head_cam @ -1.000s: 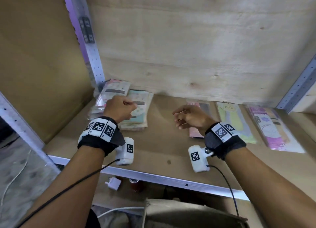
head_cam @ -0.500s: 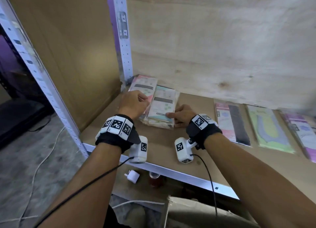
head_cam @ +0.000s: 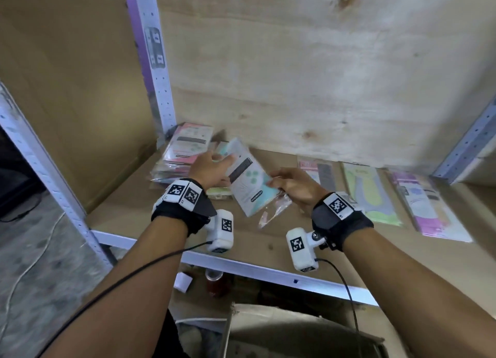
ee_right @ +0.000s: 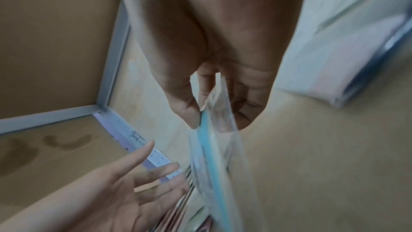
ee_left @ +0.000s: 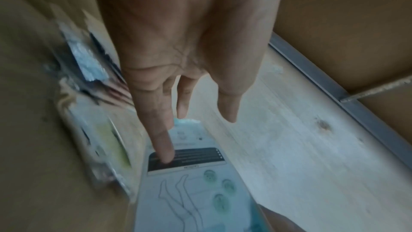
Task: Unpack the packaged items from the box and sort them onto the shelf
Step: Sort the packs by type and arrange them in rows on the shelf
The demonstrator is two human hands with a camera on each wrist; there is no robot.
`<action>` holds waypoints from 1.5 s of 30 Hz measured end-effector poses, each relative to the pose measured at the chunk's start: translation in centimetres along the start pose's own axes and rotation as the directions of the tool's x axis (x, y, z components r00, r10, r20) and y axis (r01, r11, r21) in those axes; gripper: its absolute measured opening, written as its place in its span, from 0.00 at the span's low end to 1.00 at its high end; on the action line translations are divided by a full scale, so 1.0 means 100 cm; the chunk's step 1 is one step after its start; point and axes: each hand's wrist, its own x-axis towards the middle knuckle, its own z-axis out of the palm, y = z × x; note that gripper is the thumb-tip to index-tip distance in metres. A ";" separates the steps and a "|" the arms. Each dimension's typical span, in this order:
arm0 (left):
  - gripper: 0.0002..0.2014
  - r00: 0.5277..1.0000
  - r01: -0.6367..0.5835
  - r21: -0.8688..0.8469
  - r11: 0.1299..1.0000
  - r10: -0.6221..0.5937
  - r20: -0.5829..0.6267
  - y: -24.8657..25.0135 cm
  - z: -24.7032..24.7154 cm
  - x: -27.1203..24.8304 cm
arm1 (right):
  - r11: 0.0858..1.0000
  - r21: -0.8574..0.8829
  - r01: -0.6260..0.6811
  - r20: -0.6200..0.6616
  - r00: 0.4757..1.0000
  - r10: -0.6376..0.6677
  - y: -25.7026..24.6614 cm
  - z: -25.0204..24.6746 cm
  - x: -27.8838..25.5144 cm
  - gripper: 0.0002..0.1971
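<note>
Change: half a second ago the flat mint-and-white packet in a clear plastic sleeve (head_cam: 245, 179) lay on top of the near-left pile on the brown wooden shelf (head_cam: 281, 239) with both hands resting on it; now it is lifted clear and tilted, its loose sleeve end hanging below.
Right hand (head_cam: 294, 187): pinches the packet's edge between thumb and fingers, as the right wrist view shows plainly.
Left hand (head_cam: 212, 170): fingers straight and spread, one fingertip (ee_left: 166, 158) touching the black band on the packet's face; it steadies rather than grips.
Piles: a stack of pink and white packets (head_cam: 182, 154) sits in the back-left corner; single pink (head_cam: 319, 170), green (head_cam: 369, 191) and purple (head_cam: 421, 204) packets lie in a row to the right.
Meaning: probably this packet is being re-sorted, pulled from one pile toward another or a fresh spot.
Box: the grey cardboard box (head_cam: 281, 331) waits below the shelf edge; its contents are hidden.
</note>
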 end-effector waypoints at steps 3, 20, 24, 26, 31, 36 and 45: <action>0.30 0.982 0.093 -0.217 0.972 -0.053 0.183 0.010 0.017 -0.007 | 0.971 -0.123 0.203 -0.053 0.976 -0.211 -0.008 -0.024 -0.017 0.10; 0.04 0.990 0.116 -0.552 0.826 -0.047 0.136 0.021 0.092 -0.002 | 0.900 -0.290 0.325 -0.160 0.911 -0.380 0.019 -0.119 -0.057 0.16; 0.04 0.974 0.112 -0.571 0.814 0.026 0.227 0.025 0.103 -0.006 | 0.979 -0.119 0.164 -0.235 0.953 -0.189 0.030 -0.140 -0.055 0.08; 0.06 0.966 0.109 -0.548 0.830 0.041 0.255 0.025 0.107 -0.008 | 0.993 0.066 0.094 -0.133 0.988 -0.084 0.037 -0.146 -0.057 0.09; 0.11 0.962 0.118 -0.517 0.848 0.032 0.272 0.022 0.118 -0.009 | 0.982 0.189 0.028 -0.019 1.000 -0.024 0.048 -0.159 -0.066 0.13; 0.13 0.974 0.132 -0.512 0.849 -0.016 0.226 0.018 0.117 -0.003 | 0.979 0.202 -0.006 0.010 1.000 0.004 0.052 -0.167 -0.074 0.14; 0.24 0.954 0.052 -0.024 0.998 -0.042 0.298 0.008 0.102 -0.001 | 0.989 0.117 -0.092 0.124 0.989 0.078 0.058 -0.175 -0.082 0.18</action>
